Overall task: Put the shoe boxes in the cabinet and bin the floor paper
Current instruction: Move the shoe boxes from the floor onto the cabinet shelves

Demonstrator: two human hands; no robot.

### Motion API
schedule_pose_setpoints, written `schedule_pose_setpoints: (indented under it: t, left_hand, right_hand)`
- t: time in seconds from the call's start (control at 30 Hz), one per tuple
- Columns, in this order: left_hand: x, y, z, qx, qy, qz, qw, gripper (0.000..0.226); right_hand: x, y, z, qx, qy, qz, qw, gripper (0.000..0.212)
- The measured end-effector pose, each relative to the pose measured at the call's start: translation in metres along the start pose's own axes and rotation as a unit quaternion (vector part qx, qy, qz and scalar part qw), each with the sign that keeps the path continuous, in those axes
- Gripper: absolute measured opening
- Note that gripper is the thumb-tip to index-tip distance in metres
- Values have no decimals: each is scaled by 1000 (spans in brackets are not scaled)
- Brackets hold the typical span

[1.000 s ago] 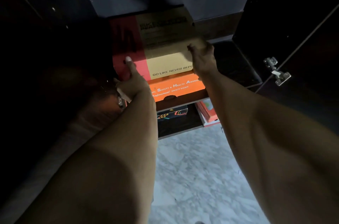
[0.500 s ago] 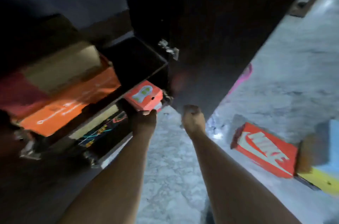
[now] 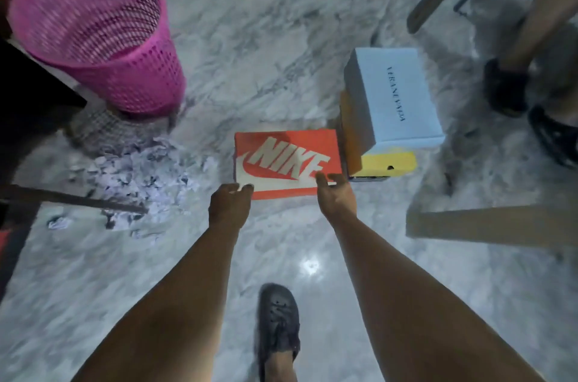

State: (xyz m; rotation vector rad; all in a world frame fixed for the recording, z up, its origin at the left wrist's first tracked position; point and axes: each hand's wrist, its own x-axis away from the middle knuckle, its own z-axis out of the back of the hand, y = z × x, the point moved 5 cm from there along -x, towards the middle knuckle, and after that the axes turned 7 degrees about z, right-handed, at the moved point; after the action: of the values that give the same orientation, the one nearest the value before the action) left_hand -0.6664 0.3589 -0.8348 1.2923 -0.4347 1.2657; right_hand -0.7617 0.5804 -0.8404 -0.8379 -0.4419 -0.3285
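Both hands reach down over the orange shoe box [image 3: 286,162] on the marble floor [image 3: 359,272]: left hand [image 3: 230,204] and right hand [image 3: 336,195] each with a wide, empty grip at its near edge. Crumpled paper [image 3: 137,176] lies beside the pink bin [image 3: 97,34]; a white box [image 3: 394,96] sits stacked on a yellow box [image 3: 387,164].

Bare floor [image 3: 281,6] between bin [image 3: 103,37] and boxes [image 3: 387,106]

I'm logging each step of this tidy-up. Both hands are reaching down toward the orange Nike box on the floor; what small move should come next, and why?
Probably close both hands on the ends of the Nike box and lift it. The left hand and right hand are open and empty at its near edge, one toward each near corner, and it lies flat on the floor, apart from the paper scraps.
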Motion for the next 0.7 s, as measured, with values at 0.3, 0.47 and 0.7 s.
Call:
schedule_pose_setpoints:
  t: [0.3,0.47,0.7]
  left_hand:
    - [-199,-35,-78,-48,89,16,995,76]
    - [-227,-66,-81,57,37,44,997,25]
    - [-130,-104,-4,81,56,22,995,56]
  right_hand:
    - [-156,123,-32,-12,33,-26,999,52]
    - [-171,157,-61,-41,3,-69,997,48]
    - [-71,131,-49,-39,-5,-41,998,61]
